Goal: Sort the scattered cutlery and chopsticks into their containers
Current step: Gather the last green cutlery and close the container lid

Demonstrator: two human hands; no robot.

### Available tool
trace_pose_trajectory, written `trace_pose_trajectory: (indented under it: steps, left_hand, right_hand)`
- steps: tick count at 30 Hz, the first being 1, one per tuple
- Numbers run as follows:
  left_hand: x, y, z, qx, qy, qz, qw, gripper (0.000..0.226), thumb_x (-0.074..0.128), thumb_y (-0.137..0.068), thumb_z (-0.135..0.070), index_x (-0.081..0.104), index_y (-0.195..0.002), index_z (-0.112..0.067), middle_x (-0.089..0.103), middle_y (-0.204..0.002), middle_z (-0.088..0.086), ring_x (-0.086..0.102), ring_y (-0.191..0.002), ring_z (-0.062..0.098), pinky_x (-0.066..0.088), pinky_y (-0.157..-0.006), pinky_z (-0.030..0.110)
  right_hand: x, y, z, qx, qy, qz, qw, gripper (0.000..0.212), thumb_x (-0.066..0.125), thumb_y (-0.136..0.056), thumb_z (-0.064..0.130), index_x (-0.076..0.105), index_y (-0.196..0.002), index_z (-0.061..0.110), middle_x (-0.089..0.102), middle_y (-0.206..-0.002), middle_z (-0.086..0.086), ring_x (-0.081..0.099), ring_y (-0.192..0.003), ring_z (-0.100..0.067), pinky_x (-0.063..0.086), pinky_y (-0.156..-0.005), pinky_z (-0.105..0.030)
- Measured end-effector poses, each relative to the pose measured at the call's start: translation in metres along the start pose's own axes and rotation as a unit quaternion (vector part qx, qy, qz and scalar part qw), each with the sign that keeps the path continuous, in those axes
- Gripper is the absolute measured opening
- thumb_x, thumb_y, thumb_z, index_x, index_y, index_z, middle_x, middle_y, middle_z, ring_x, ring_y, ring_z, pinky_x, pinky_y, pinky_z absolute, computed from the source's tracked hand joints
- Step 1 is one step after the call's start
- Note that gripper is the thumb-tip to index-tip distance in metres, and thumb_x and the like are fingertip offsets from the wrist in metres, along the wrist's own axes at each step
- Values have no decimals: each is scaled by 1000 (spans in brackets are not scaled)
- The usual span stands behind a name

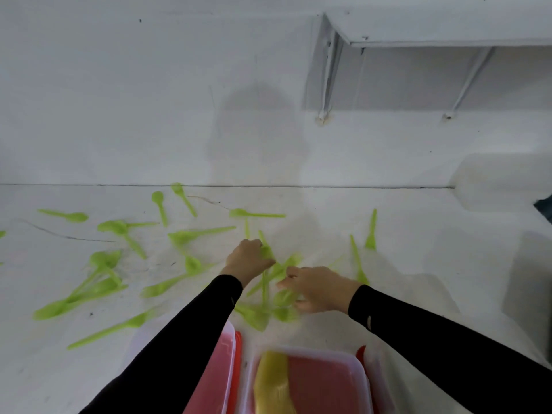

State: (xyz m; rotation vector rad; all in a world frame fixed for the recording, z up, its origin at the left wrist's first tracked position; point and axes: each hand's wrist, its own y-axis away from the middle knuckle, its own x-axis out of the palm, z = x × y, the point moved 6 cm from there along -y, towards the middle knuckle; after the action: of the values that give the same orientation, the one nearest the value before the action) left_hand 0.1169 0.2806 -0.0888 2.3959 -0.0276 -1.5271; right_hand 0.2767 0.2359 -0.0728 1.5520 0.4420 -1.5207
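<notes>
While loose spoons (74,217) lie flung far out to the left on the white surface (418,264), well apart from either hand, the work sits in the middle. Nearest the person, partly under the left sleeve, stands a clear tub (224,369) with a red bottom. Just beyond it the left hand (249,258) is curled tight, fingers and thumb pinching a green piece (266,251) whose handle points away from the person. Blur hides whether it is a spoon or a fork. Between the two hands lies a tangled heap (258,317), its handles mostly running away from the person, some crossed. The right hand (319,289), closer to the tubs, has its thumb and fingers curled round a blurred spoon (283,296) at the heap's right edge. Straight back from that hand sits a second tub (328,386) holding a bundle of yellow things (270,380), too smeared to name. Farther right, what look like two forks (371,234) lie apart, heads toward the person. By my reckoning the carry is short, since both tubs lie behind the hands, toward the body, and the right hand is the nearer.
</notes>
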Motion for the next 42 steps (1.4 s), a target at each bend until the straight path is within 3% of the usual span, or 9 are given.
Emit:
trace_pose_trajectory:
  steps: [8, 12, 16, 22, 26, 31, 36, 40, 42]
  left_hand:
    - [6, -14, -17, 64, -72, 53, 994, 43, 80, -75, -28, 61, -105, -4, 65, -110, 15, 61, -107, 32, 47, -84, 35]
    - [1, -13, -17, 62, -64, 3, 996, 34, 65, -79, -10, 59, -110, -2, 62, -111, 17, 60, -106, 36, 48, -79, 35]
    - [-1, -9, -6, 68, -29, -34, 997, 26, 57, -86, -9, 59, -111, -3, 56, -113, 16, 58, -106, 36, 44, -77, 34]
    - [-51, 11, 10, 120, 155, -119, 973, 22, 51, -95, -8, 42, -113, -1, 63, -98, 24, 62, -84, 37, 45, -68, 35]
    - [-110, 30, 52, 106, 309, -179, 928, 14, 47, -97, -4, 37, -106, -9, 65, -83, 11, 62, -49, 9, 51, -50, 19]
    - [-167, 42, 134, 62, 323, -252, 910, 13, 45, -101, -18, 51, -112, -22, 45, -64, 5, 51, -52, 17, 55, -54, 37]
    - [-185, 46, 196, -7, 249, -284, 926, 31, 65, -91, -41, 60, -84, -11, 52, -64, -6, 48, -60, 8, 38, -57, 21]
    - [-169, 32, 215, -23, 211, -225, 951, 30, 73, -84, -43, 64, -76, -15, 60, -68, -8, 54, -64, 3, 38, -53, 9]
    - [-154, 20, 220, -23, 206, -195, 959, 25, 73, -84, -42, 66, -80, -19, 65, -77, -6, 59, -70, 8, 42, -58, 12]
  right_hand:
    - [-1, -1, -1, 27, 114, -5, 993, 36, 51, -95, 30, 55, -125, 10, 54, -124, -10, 58, -109, -32, 41, -71, -38]
    - [-16, 2, -17, 141, -73, -83, 984, 23, 50, -95, 31, 57, -108, 13, 63, -107, -10, 60, -101, -30, 38, -70, -32]
    - [-24, 10, -29, 212, -311, -158, 913, 18, 56, -86, 34, 60, -91, 18, 70, -83, 5, 64, -81, -18, 52, -73, -36]
    - [-50, 7, -35, 303, -336, -243, 858, 26, 58, -83, 43, 55, -85, 18, 72, -80, 11, 63, -82, -16, 49, -75, -33]
    - [-75, -27, -16, 250, -453, -282, 808, 18, 63, -86, 23, 51, -96, 14, 76, -81, 3, 61, -69, -9, 49, -68, -27]
    - [-87, -92, 31, 166, -645, -231, 709, 29, 52, -91, -4, 49, -116, 11, 66, -87, -15, 64, -57, -24, 59, -59, -35]
    - [-71, -148, 64, 194, -548, -132, 803, 22, 61, -91, 18, 65, -112, 15, 57, -85, 0, 49, -64, -12, 38, -56, -22]
    - [-52, -174, 84, 211, -363, -81, 904, 58, 69, -86, 44, 56, -128, 7, 60, -122, -7, 60, -102, -21, 47, -77, -24]
    - [-46, -180, 93, 215, -294, -68, 929, 58, 68, -83, 53, 56, -120, 10, 60, -122, -7, 59, -107, -26, 49, -84, -32]
